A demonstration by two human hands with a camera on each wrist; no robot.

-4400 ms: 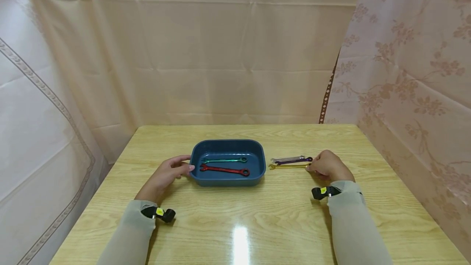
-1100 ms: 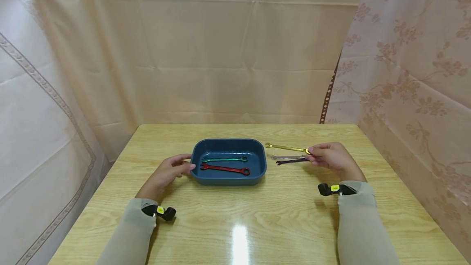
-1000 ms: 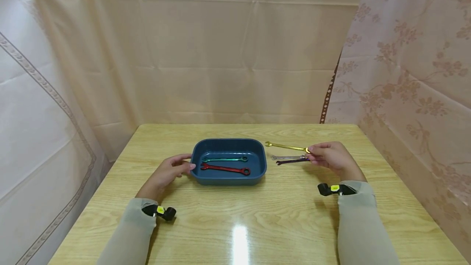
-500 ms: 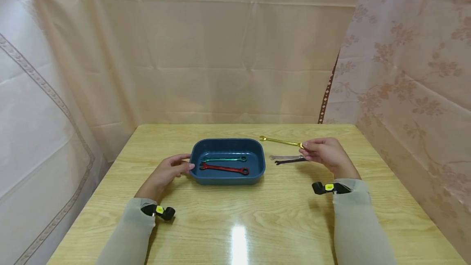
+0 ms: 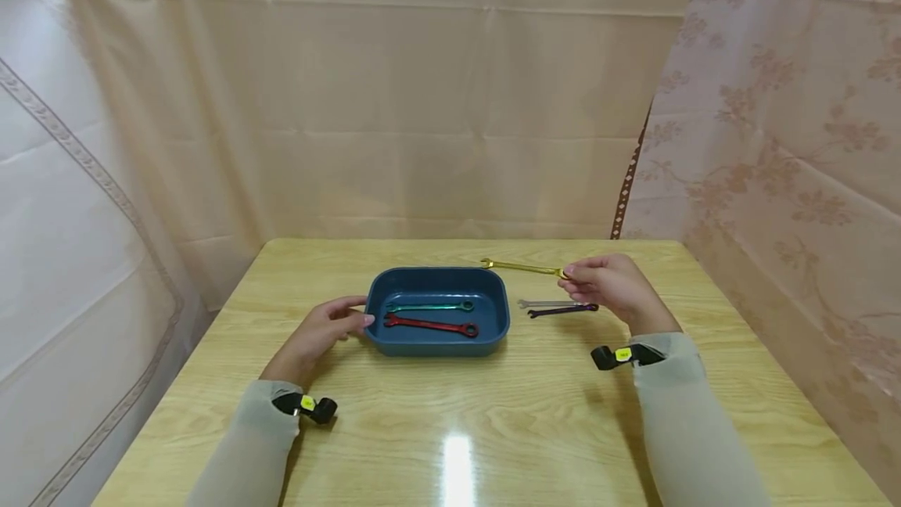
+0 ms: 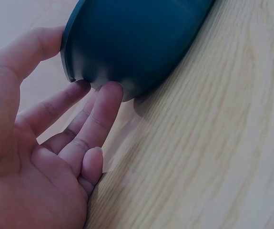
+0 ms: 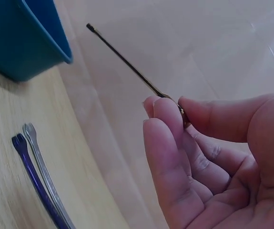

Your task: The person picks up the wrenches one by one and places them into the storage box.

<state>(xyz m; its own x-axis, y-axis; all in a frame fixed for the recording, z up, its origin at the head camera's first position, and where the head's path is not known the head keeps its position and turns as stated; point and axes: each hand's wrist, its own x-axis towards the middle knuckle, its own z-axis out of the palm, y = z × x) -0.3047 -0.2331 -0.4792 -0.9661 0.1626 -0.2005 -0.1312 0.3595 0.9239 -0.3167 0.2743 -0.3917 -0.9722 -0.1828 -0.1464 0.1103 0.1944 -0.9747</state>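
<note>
My right hand (image 5: 611,285) pinches the ring end of a gold combination wrench (image 5: 524,267) between thumb and fingertips. The wrench is raised off the table, its open end near the container's back right corner. My left hand (image 6: 46,138) holds the left end of a deep blue rectangular container (image 5: 436,349), thumb at the rim and fingertips against the outer wall. A green wrench (image 5: 429,307) and a red wrench (image 5: 429,324) lie inside the container. Below my right hand, a silver wrench (image 7: 44,164) and a purple wrench (image 7: 32,171) lie side by side on the table.
The wooden table (image 5: 394,429) has its back edge close to a beige cloth hanging (image 5: 380,116). A patterned cloth (image 5: 795,163) hangs along the right side. Each wrist wears a small black camera.
My right hand has picked up the gold wrench from beside the other two and moved it up and left toward the container. My left hand and the container have stayed in place.
</note>
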